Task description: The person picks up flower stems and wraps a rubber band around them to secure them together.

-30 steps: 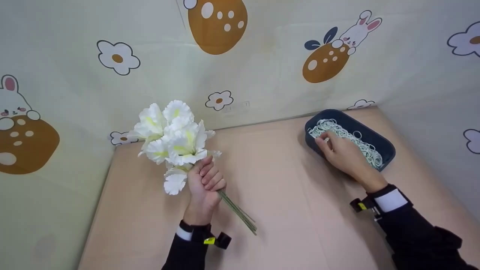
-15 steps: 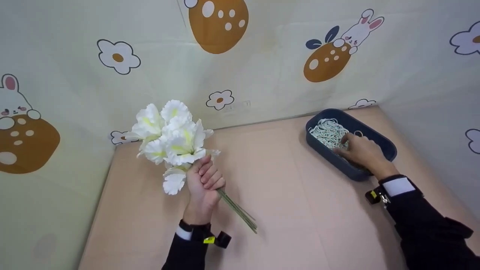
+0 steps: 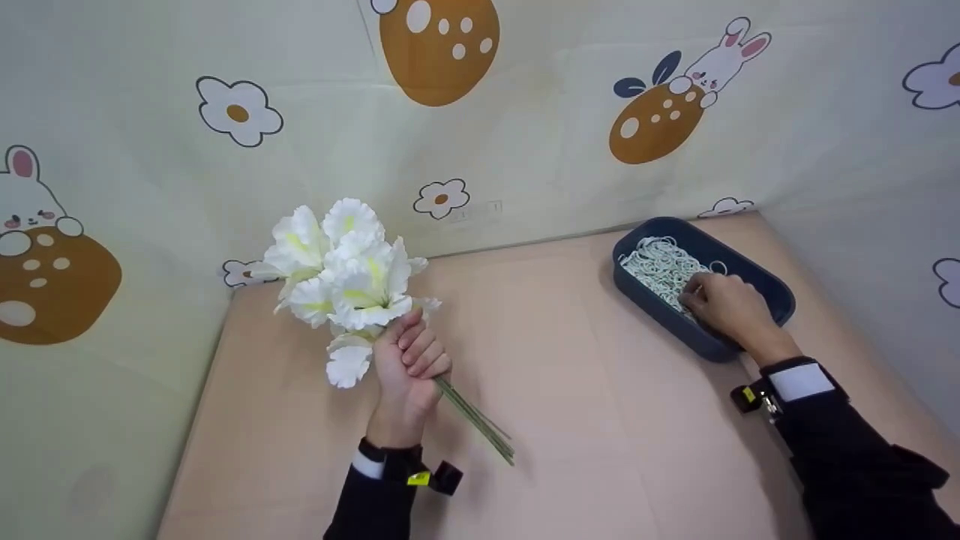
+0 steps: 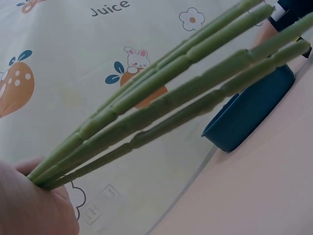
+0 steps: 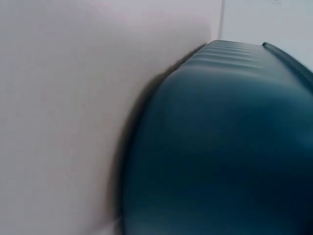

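My left hand [image 3: 411, 360] grips a bunch of artificial white flowers [image 3: 349, 266] by the stems, just below the blooms. Several green stems [image 4: 146, 110] stick out of that fist, and in the head view they point down to the right. My right hand [image 3: 731, 307] reaches into a dark blue oblong bin [image 3: 660, 304], fingers bent down into a heap of pale rubber bands [image 3: 656, 262]. Thumb and forefinger are close together at the bands; whether they pinch one I cannot tell. Only the bin's outer wall [image 5: 220, 147] shows in the right wrist view.
The table has a light peach cover [image 3: 540, 360]. A printed cloth [image 3: 540, 150] with rabbits and flowers stands behind it and along both sides. The bin is near the back right corner of the table. One band loop [image 3: 718, 268] leans at the bin's far side.
My right hand has moved right and down into the bin, its thumb and forefinger closing together over the last half second. The left hand holds the flowers in nearly the same place.
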Available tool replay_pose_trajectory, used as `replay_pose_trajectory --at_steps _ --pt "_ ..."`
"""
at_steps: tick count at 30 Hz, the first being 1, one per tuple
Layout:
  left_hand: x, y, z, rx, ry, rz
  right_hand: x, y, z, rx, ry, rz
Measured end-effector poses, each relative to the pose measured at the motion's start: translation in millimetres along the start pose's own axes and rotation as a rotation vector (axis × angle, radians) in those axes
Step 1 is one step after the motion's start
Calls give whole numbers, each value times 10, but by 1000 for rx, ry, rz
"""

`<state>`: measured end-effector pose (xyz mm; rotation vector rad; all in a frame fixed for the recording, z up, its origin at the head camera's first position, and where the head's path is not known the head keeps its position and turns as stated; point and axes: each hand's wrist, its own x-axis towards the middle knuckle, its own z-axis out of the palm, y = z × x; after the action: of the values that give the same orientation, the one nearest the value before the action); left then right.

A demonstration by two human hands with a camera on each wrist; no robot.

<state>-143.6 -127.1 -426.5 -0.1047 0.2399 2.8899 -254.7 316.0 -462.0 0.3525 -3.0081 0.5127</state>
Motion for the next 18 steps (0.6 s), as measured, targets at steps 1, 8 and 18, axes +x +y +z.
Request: replay_pose_trajectory --at_steps 1,8,18 --pt "1 0 2 2 -2 1 -10 -8 -10 0 4 -5" --pt "-6 -4 -1 -2 6 11 -77 -101 -81 -14 33 -60" --pt "-5 -4 13 -1 33 21 -207 -443 -266 1 196 -144"
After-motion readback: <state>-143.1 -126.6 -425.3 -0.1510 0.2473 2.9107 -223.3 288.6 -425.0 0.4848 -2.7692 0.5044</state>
